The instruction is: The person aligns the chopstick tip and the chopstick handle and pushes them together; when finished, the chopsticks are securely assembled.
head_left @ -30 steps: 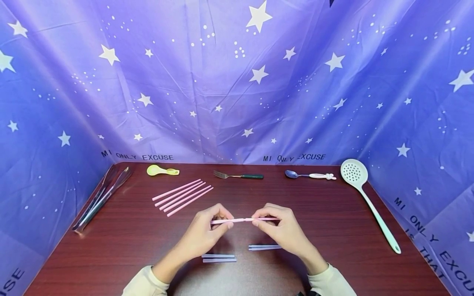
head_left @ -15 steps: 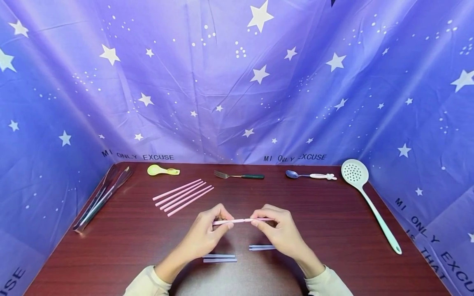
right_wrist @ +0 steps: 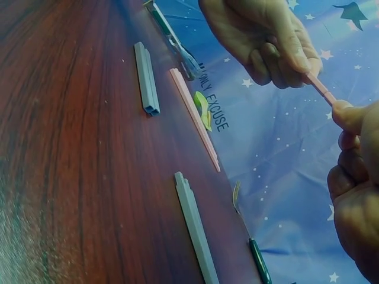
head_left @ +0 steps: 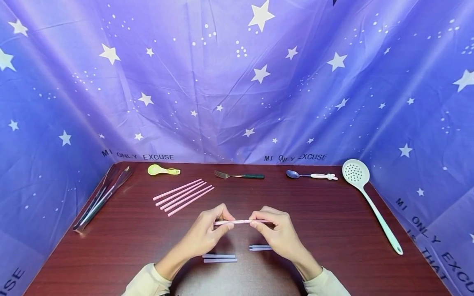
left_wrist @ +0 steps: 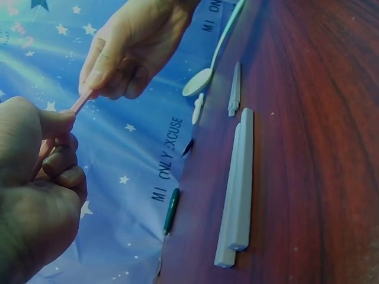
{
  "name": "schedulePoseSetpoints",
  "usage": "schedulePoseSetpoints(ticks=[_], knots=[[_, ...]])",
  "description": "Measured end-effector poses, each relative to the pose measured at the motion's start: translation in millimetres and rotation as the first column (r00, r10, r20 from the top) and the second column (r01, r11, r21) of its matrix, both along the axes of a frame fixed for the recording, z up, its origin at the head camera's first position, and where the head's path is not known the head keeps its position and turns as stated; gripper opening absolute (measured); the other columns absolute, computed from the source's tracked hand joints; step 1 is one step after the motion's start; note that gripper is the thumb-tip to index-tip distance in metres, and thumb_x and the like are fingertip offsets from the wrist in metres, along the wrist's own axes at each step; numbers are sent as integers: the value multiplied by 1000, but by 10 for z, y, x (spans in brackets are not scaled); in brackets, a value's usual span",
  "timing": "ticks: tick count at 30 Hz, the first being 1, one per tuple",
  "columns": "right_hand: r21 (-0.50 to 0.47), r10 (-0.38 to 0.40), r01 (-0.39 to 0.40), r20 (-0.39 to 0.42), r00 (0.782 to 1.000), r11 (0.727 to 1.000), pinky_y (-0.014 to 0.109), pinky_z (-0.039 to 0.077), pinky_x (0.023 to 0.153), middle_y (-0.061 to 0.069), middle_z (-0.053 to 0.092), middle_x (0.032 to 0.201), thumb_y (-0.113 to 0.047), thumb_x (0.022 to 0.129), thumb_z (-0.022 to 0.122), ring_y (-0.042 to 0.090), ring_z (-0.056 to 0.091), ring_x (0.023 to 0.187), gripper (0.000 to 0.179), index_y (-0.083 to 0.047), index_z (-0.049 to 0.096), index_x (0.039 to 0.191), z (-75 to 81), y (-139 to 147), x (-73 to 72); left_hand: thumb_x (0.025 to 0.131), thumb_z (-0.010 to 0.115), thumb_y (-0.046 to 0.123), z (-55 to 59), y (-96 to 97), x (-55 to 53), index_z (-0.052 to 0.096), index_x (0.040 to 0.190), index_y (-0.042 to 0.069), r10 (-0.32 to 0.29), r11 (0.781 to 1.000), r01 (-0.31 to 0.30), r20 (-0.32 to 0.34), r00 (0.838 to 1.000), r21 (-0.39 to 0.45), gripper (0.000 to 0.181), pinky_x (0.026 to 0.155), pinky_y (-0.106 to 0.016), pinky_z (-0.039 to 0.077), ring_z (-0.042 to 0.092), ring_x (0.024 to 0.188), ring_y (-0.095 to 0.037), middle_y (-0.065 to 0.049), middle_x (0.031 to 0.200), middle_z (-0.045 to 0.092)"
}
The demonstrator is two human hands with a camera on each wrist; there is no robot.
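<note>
Hands, two. I log the left hand (head_left: 212, 230) with thumb and fingers pinched on a pink stick (head_left: 240, 222); the right hand (head_left: 277, 228) pinches the same length from the other side. The gap between fingers and thumb is taken up by the stick alone.

Pink stick: held level above the desk (head_left: 244, 197), between the hands. A seam shows near the right fingertips; whether one piece or two meeting, I cannot tell.

Pink sticks (head_left: 177, 189), a group: lying slantwise beyond the left hand.

Blue-grey sticks, two sets: left set (head_left: 220, 260) beside the left wrist; right set (head_left: 259, 248) partly hidden by the right hand.

Back row, left to right: yellow spoon (head_left: 155, 169), green-handled fork (head_left: 253, 176), pale-handled spoon (head_left: 321, 176), perforated skimmer (head_left: 372, 206).
</note>
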State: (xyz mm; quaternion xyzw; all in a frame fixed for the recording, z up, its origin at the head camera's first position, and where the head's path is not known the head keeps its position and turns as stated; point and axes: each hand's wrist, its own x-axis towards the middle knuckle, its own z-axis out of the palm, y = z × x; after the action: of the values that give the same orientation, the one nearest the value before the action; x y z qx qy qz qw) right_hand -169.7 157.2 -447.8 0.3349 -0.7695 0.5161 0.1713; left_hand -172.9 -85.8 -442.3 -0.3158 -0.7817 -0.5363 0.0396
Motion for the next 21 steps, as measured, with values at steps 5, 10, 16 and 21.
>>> schedulePoseSetpoints(ticks=[5, 10, 16, 21], knots=[[0, -11, 11, -3, 1000, 1000, 15, 42, 56, -6, 58, 75, -1, 91, 75, 4, 52, 69, 20, -22, 75, 94, -12, -15, -1, 94, 71, 5, -22, 0, -26, 65, 93, 15, -11, 1000, 10, -7, 1000, -14, 11, 52, -15, 35, 42, 60, 2, 1, 73, 64], [-6, -8, 8, -22, 1000, 1000, 14, 42, 56, -6, 58, 75, 0, 90, 76, 3, 52, 69, 20, -20, 75, 93, -30, -9, 2, 93, 71, 5, -22, 17, -19, 65, 92, 16, -10, 1000, 10, -5, 1000, -17, 13, 53, -15, 36, 44, 60, 2, 1, 73, 63], [27, 31, -31, 15, 999, 999, 16, 41, 54, -6, 59, 76, -1, 90, 76, 5, 50, 67, 20, -20, 75, 95, 26, 75, -7, 97, 71, 13, 9, 45, 11, 65, 94, 16, -12, 999, 13, 10, 1000, -45, 7, 55, -16, 38, 45, 62, 2, 3, 75, 63], [32, 60, -63, 96, 994, 997, 20, 40, 51, -1, 62, 78, -2, 90, 77, 10, 49, 64, 18, -18, 76, 99, 78, 127, -22, 95, 73, 12, 26, 36, 44, 69, 98, 16, 31, 998, -30, 11, 999, -56, 7, 59, -18, 43, 51, 67, 0, 5, 80, 68]])
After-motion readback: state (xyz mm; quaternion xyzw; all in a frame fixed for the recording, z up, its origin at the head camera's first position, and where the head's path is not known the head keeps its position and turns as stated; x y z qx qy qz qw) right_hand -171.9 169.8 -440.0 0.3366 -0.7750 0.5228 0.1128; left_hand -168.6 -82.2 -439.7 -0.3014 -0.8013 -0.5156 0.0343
